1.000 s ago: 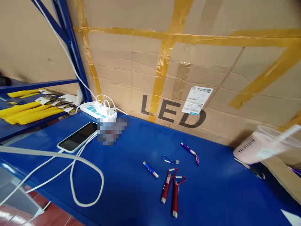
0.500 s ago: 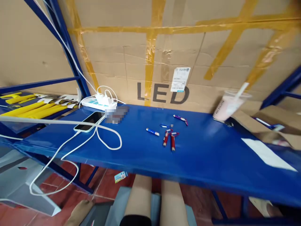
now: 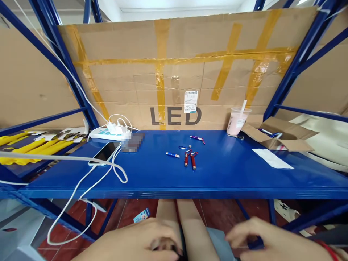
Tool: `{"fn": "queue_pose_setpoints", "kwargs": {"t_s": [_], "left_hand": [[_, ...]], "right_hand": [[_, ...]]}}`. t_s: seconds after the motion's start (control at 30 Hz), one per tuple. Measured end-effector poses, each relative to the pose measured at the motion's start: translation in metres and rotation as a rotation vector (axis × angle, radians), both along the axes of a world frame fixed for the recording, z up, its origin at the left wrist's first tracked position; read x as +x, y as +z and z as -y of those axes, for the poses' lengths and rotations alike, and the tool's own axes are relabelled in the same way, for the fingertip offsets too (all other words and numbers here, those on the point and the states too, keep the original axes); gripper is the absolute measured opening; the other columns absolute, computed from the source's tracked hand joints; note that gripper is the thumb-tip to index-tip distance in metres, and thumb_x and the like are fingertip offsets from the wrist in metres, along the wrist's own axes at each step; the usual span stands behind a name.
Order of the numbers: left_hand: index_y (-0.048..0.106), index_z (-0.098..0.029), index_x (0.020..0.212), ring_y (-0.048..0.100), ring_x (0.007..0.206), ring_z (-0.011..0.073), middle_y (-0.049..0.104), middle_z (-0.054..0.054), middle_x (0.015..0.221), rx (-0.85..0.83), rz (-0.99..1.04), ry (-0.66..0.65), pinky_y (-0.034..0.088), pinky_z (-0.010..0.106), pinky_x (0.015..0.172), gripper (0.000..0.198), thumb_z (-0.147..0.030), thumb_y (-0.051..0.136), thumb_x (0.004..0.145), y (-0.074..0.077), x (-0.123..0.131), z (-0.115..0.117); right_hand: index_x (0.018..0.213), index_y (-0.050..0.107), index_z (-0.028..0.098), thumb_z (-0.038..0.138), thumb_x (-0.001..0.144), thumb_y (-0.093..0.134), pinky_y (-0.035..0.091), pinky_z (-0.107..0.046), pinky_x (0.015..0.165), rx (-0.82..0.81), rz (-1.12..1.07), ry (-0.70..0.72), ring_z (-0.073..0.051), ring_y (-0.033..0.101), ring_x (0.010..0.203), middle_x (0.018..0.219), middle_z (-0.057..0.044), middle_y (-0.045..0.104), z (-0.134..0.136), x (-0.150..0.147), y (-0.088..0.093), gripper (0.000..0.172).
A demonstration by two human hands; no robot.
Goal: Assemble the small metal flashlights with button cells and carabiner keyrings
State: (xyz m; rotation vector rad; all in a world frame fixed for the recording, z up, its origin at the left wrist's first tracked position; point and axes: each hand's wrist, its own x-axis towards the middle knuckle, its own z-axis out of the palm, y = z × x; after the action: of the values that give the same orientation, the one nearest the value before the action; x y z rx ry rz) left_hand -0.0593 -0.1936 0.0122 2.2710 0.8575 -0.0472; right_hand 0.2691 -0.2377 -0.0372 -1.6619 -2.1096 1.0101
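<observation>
At the bottom, over the thighs, my left hand (image 3: 156, 237) has its fingers curled around something dark and unclear. To its right, my right hand (image 3: 252, 235) is bent and blurred, with a dark blue patch showing between its fingers; I cannot tell whether it holds anything. Both hands are in front of and below the table edge, touching nothing on the tabletop. Mid-table lie small metal tubes: a blue one (image 3: 173, 154), a purple one with a clip (image 3: 197, 138), and two red ones (image 3: 186, 158) (image 3: 193, 161) side by side. A small blue clip (image 3: 183, 147) lies behind them.
A phone (image 3: 104, 154), white cables and a power strip (image 3: 108, 134) occupy the blue table's (image 3: 217, 181) left. On the right are a pink drink cup (image 3: 236, 123), white paper (image 3: 272, 158) and an open carton (image 3: 293, 136). Yellow-handled tools (image 3: 46, 148) lie far left, cardboard (image 3: 122, 87) behind.
Both hands have come into view at the bottom. The camera view has shifted and levelled, showing more above and to the right. The things on the table lie as before.
</observation>
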Motion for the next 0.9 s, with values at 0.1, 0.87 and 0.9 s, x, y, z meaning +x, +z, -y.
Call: {"fn": "queue_pose_setpoints", "kwargs": {"t_s": [0.1, 0.87, 0.9], "left_hand": [[0.064, -0.026, 0.099, 0.062, 0.089, 0.013, 0.068, -0.001, 0.091, 0.276, 0.241, -0.258, 0.043, 0.022, 0.085, 0.019, -0.028, 0.047, 0.092, 0.036, 0.039, -0.026], [0.059, -0.017, 0.101, 0.063, 0.086, 0.0175, 0.061, 0.004, 0.099, 0.607, 0.061, -0.073, 0.048, 0.024, 0.073, 0.02, -0.031, 0.055, 0.087, -0.002, 0.059, -0.208], [0.058, -0.017, 0.103, 0.063, 0.086, 0.0183, 0.061, 0.004, 0.099, 0.604, 0.062, -0.059, 0.048, 0.025, 0.072, 0.024, -0.034, 0.056, 0.086, -0.003, 0.058, -0.207]], "right_hand": [[0.085, 0.073, 0.026, 0.045, 0.081, 0.053, 0.052, -0.028, 0.073, 0.197, -0.031, 0.167, -0.02, 0.067, 0.076, 0.081, -0.003, 0.072, -0.059, -0.032, 0.059, 0.028], [0.093, 0.071, 0.015, 0.052, 0.077, 0.055, 0.049, -0.026, 0.058, 0.407, -0.009, 0.181, -0.015, 0.061, 0.065, 0.083, -0.007, 0.069, -0.278, -0.013, 0.038, 0.043], [0.096, 0.07, 0.015, 0.051, 0.078, 0.055, 0.049, -0.026, 0.057, 0.409, -0.018, 0.165, -0.014, 0.06, 0.063, 0.083, -0.007, 0.068, -0.278, -0.013, 0.036, 0.044]]}}
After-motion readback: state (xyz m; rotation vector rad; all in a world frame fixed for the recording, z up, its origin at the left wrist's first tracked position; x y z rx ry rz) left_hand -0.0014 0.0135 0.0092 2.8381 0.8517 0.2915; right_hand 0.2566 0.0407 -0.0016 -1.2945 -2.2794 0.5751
